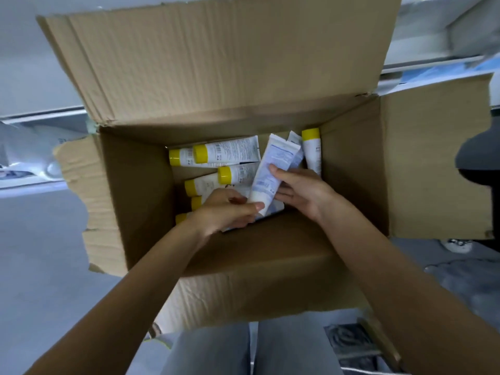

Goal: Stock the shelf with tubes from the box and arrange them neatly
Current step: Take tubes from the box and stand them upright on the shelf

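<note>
Cardboard box (273, 261) walls are hemming in both hands. Left hand (230, 209) is pinching the lower end of a white, blue-printed tube (273, 171), while right hand (300, 190) is bracing its side. Beyond the grip, at least 6 yellow-capped tubes (227, 152) are lying jumbled. Lifting risks the 2-handed pinch slipping on the smooth plastic, or snagging a neighbour.
</note>
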A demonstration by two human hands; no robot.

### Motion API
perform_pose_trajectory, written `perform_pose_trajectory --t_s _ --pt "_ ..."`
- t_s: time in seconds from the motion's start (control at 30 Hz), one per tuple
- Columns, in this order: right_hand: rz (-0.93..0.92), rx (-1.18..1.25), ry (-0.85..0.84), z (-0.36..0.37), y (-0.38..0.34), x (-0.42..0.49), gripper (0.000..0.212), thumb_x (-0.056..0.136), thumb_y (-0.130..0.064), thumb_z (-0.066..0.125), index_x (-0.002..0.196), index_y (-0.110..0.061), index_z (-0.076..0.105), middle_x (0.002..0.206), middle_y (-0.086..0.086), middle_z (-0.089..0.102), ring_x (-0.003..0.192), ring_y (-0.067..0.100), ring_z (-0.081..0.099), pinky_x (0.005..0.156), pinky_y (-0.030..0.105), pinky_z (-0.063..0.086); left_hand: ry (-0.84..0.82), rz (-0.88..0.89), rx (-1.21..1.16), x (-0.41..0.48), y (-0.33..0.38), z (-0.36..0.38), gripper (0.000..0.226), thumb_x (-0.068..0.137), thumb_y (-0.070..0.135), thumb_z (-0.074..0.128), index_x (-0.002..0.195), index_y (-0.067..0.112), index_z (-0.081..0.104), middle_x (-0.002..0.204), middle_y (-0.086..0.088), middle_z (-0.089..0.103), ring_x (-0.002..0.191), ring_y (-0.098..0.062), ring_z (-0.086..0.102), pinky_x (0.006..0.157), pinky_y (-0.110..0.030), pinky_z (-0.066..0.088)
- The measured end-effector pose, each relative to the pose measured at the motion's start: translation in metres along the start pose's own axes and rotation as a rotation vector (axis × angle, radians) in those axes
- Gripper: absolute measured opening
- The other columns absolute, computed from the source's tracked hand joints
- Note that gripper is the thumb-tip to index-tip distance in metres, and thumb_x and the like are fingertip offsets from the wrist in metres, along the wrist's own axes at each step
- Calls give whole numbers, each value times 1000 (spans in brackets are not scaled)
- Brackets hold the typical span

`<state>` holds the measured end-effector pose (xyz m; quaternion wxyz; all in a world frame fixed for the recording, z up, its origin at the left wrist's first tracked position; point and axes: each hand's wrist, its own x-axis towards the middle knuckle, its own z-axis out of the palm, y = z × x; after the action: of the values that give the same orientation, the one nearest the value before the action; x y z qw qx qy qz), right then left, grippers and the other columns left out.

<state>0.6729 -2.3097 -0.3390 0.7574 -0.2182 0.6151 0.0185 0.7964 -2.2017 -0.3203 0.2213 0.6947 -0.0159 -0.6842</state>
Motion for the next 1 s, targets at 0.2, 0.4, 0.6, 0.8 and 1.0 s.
perform_pose_trajectory --t_s 0.2,0.4,0.6,0.8,1.0 --pt "-22 -78 -142 5 6 -18 22 85 -21 67 105 -14 66 106 7 71 98 18 67 83 26 54 -71 112 -50 -15 1 -8 45 74 29 72 115 12 63 110 -7 68 102 -19 65 86 -30 54" --pt "-7 -50 -12 -7 4 -17 29 85 -22 67 111 -9 63 108 10 68 101 19 65 85 27 52 -11 139 -24 -13 -1 -14 30 82 17 67 110 7 64 112 -12 67 109 -26 62 96 -42 47" --pt "41 -32 152 -23 1 -9 20 83 -14 68 102 -7 63 106 9 64 96 17 60 89 30 48 32 118 -158 -11 -10 -30 26 85 16 63 111 12 62 113 -10 67 107 -25 63 95 -41 49" --pt "59 -43 240 -24 6 11 50 80 -9 71 126 0 52 126 14 56 121 28 50 88 31 43 49 124 -192 -10 -13 -37 26 87 15 61 113 12 61 116 -10 66 106 -24 63 90 -38 51" --pt "123 -83 261 -4 5 28 50 84 -12 68 129 -2 49 126 15 57 115 29 56 76 35 46 70 131 -225 -11 -15 -35 25 88 14 60 112 10 60 114 -9 66 104 -24 64 86 -37 53"
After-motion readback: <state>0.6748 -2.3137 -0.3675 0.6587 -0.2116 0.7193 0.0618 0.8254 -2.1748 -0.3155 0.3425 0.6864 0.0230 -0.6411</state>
